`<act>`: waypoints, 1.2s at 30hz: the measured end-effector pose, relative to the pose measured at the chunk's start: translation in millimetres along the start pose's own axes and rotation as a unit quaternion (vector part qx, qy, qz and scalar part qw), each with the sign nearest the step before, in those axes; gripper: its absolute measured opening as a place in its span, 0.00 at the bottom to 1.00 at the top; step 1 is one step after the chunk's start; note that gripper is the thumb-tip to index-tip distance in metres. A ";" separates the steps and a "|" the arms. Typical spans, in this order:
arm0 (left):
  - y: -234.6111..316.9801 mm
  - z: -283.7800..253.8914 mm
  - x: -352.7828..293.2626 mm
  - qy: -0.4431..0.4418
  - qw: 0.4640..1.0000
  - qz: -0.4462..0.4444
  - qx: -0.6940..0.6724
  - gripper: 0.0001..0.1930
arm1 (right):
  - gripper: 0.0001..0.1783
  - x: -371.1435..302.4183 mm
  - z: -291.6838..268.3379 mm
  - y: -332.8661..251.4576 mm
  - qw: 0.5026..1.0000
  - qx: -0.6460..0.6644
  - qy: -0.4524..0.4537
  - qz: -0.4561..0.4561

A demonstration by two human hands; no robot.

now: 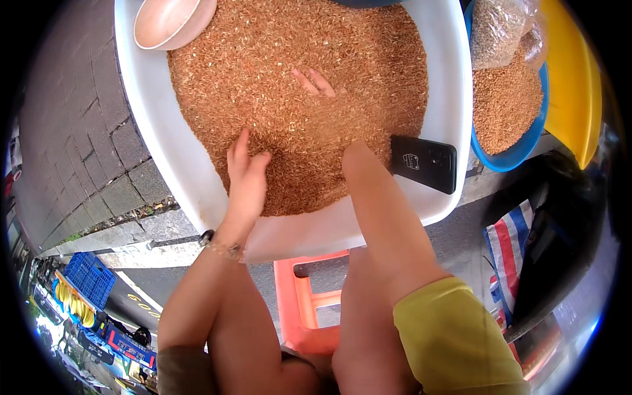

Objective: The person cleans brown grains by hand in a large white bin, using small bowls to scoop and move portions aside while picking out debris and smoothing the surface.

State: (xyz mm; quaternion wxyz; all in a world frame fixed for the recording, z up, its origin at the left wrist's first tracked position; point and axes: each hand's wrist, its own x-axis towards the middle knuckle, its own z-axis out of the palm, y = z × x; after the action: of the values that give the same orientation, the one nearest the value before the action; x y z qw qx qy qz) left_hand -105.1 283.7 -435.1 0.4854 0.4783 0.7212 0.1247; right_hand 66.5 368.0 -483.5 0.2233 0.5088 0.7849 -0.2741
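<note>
Head view: the left hand lies open, fingers together, on the brown grain near the front wall of the white tub. The right hand is buried in the grain mid-tub, only two fingertips showing, so I cannot tell its grip. A pink bowl sits at the far left rim, a black phone on the near right rim; grain between lies open

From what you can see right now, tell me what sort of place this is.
Probably an outdoor street or market stall. A large white tub of brown grain sits on an orange plastic stool over grey paving, with a second blue basin of grain alongside. Both hands are in the grain.
</note>
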 end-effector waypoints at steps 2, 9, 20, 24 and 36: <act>-14.9 15.2 -4.9 -0.028 0.965 0.107 0.239 0.41 | 0.33 -4.2 2.4 4.4 0.998 -0.064 0.015 0.024; -40.7 34.7 0.0 -0.017 0.924 0.091 0.370 0.45 | 0.36 44.9 107.3 29.6 0.885 0.245 0.373 -0.135; -38.9 46.4 9.1 -0.030 0.947 0.169 0.273 0.42 | 0.33 -69.1 -28.2 -1.3 0.971 -0.183 0.140 -0.068; -50.2 34.3 6.3 -0.091 0.929 0.109 0.342 0.38 | 0.25 -98.7 -84.6 -41.8 0.986 -0.081 -0.148 -0.008; -50.0 47.4 5.9 -0.024 0.951 0.157 0.266 0.35 | 0.26 -60.9 23.6 30.5 0.964 0.057 0.182 0.184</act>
State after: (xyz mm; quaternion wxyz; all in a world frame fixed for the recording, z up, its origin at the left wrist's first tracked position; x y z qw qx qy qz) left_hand -95.1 249.4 -494.4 0.3319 0.7000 0.6323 -0.0081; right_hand 119.6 321.4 -469.1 0.0939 0.6973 0.6886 -0.1753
